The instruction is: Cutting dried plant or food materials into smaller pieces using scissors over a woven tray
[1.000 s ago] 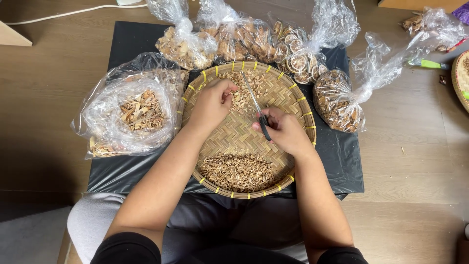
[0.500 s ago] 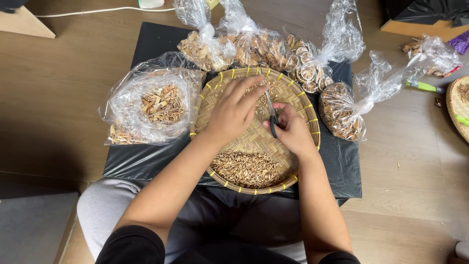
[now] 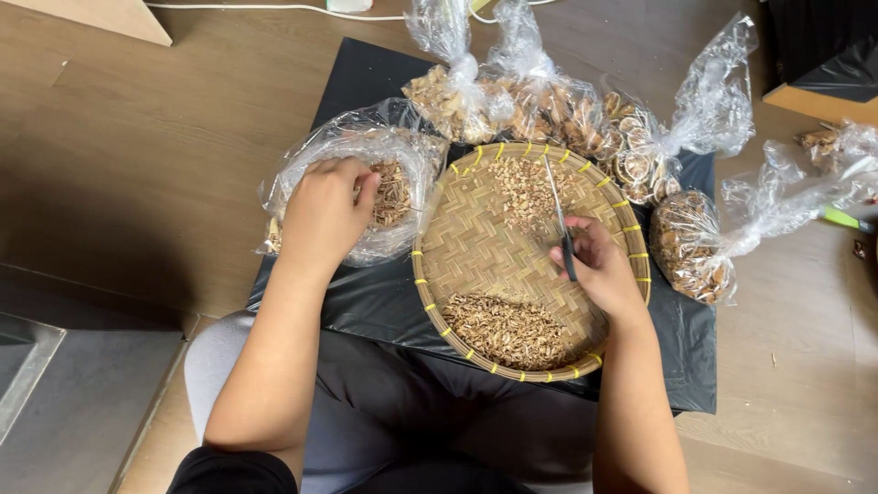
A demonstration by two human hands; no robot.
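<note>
Bamboo tray (image 3: 476,247) now without left hand (image 3: 322,215)

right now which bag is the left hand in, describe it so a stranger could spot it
Start at the round woven bamboo tray on the black sheet. Directly beside its left rim lies a clear plastic bag of dried brown pieces, with the left hand reaching inside. Unlike the knotted bags behind and right of the tray, its mouth is open.

Tan herringbone-weave bamboo tray (image 3: 476,247) with yellow rim ties, black plastic sheet (image 3: 366,302), brown wood floor (image 3: 137,137), clear bags (image 3: 302,174).
</note>
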